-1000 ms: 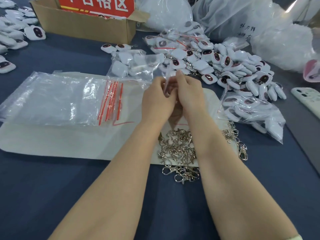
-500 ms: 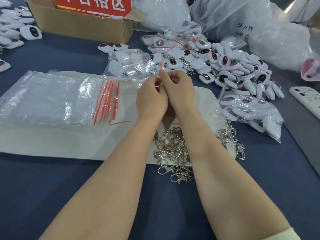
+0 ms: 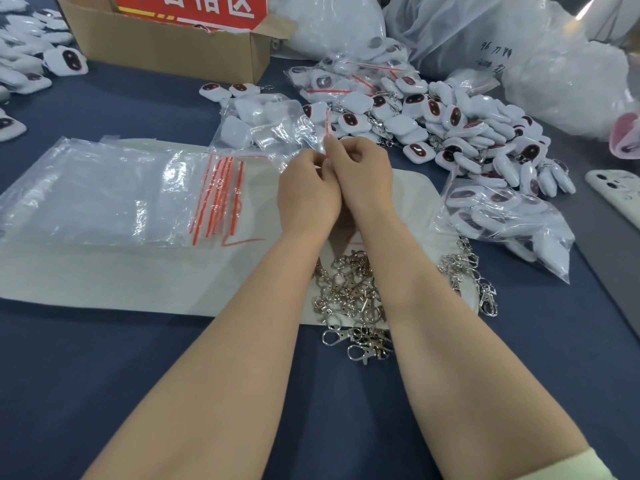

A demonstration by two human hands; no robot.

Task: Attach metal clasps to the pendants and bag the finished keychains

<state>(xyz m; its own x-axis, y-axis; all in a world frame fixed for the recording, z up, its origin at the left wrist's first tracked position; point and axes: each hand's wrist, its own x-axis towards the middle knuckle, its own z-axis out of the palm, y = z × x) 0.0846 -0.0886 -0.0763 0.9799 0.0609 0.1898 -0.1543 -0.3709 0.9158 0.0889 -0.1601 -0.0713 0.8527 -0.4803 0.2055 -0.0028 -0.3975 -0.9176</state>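
Note:
My left hand [image 3: 306,194] and my right hand [image 3: 363,174] meet at the table's middle, both pinching the red zip edge of a clear bag [image 3: 266,129] that holds several white pendants. The bag stretches away to the upper left of my fingers. A heap of metal clasps [image 3: 349,296] lies below my wrists, partly hidden by my forearms. A big pile of white pendants with dark red faces [image 3: 450,123] sits to the upper right. A stack of empty zip bags [image 3: 114,195] lies at the left on a pale mat [image 3: 104,278].
A cardboard box [image 3: 166,46] stands at the back. A filled bag of pendants [image 3: 498,220] rests at the right, a few more clasps [image 3: 474,278] beside it. More pendants [image 3: 31,64] lie far left. A phone [image 3: 616,192] lies at the right edge. Large white sacks [image 3: 561,74] fill the back right.
Both hands have shifted slightly left and away, and the red zip strip now stands upright above my fingertips. The held bag has been drawn tighter toward my fingers.

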